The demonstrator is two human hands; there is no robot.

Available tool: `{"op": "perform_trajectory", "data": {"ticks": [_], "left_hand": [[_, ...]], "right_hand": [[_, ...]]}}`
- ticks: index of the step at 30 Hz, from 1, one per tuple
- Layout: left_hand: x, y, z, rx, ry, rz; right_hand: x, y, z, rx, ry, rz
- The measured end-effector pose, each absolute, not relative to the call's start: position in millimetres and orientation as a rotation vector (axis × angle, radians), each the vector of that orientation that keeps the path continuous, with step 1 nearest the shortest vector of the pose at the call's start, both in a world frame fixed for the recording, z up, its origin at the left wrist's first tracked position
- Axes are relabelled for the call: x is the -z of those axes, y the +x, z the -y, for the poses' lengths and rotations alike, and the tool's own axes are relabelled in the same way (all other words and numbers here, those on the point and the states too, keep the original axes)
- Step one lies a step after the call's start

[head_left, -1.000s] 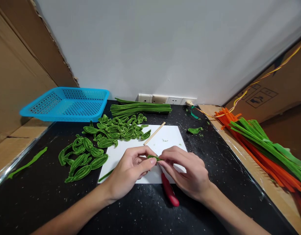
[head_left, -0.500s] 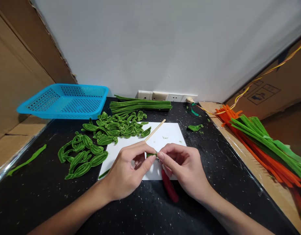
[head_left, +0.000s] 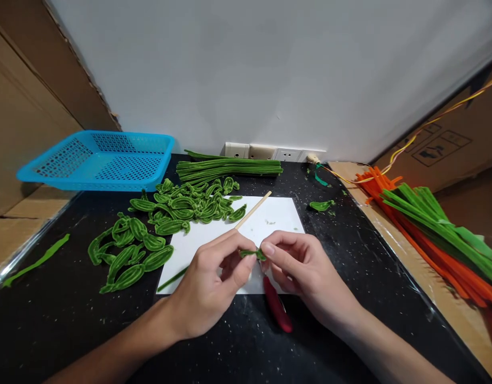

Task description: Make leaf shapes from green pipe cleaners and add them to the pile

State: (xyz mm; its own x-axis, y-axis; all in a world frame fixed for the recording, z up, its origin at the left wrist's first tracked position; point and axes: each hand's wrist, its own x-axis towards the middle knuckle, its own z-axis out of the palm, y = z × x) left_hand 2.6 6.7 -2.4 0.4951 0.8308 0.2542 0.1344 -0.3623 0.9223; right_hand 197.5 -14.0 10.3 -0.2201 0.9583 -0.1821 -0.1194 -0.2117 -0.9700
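Over a white sheet of paper (head_left: 282,213), both hands meet at a small green pipe-cleaner piece (head_left: 252,254). My left hand (head_left: 214,282) is closed, pinching it between thumb and forefinger. At the piece's right end, the thumb and fingertips of my right hand (head_left: 306,266) are pressed together on it. Red-handled pliers or scissors (head_left: 277,306) lie below the hands, their tip hidden by my right fingers. A thin wooden stick (head_left: 254,209) rests on the paper, partly behind my left hand. Several leaf-shaped green pipe-cleaner loops (head_left: 182,208) are heaped to the left.
Behind the heap lies a bundle of straight green pipe cleaners (head_left: 230,167). A blue perforated basket (head_left: 94,184) stands at the back left. Orange pipe cleaners (head_left: 434,256) and lighter green ones (head_left: 438,226) lie along the right edge. Wall sockets (head_left: 262,152) line the back.
The fingers have shifted slightly on the pipe-cleaner piece, and more of it shows between them. My right fingertips have moved a little to the right. The view has tilted slightly.
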Motion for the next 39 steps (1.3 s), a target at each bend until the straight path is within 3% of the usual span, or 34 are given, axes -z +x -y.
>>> {"op": "perform_trajectory", "data": {"ticks": [5, 7, 9, 28, 34, 39], "left_hand": [[0, 5, -7, -0.838, 1.28, -0.777], [-1, 5, -9, -0.799, 1.177, -0.734], [-3, 5, -10, -0.775, 1.126, -0.709], [-4, 4, -4, -0.776, 1.429, -0.756], [-4, 5, -1, -0.891, 1.675, -0.791], [-2, 1, -7, -0.934, 1.894, -0.732]], "right_hand": [[-1, 202, 15, -0.308, -1.067, 1.814], [2, 206, 15, -0.003, -0.936, 1.974], [4, 210, 14, 0.097, -0.876, 2.028], [3, 202, 15, -0.06, -0.916, 2.018], [-7, 191, 23, -0.494, -1.032, 1.805], [-11, 185, 23, -1.464, -1.119, 1.18]]}}
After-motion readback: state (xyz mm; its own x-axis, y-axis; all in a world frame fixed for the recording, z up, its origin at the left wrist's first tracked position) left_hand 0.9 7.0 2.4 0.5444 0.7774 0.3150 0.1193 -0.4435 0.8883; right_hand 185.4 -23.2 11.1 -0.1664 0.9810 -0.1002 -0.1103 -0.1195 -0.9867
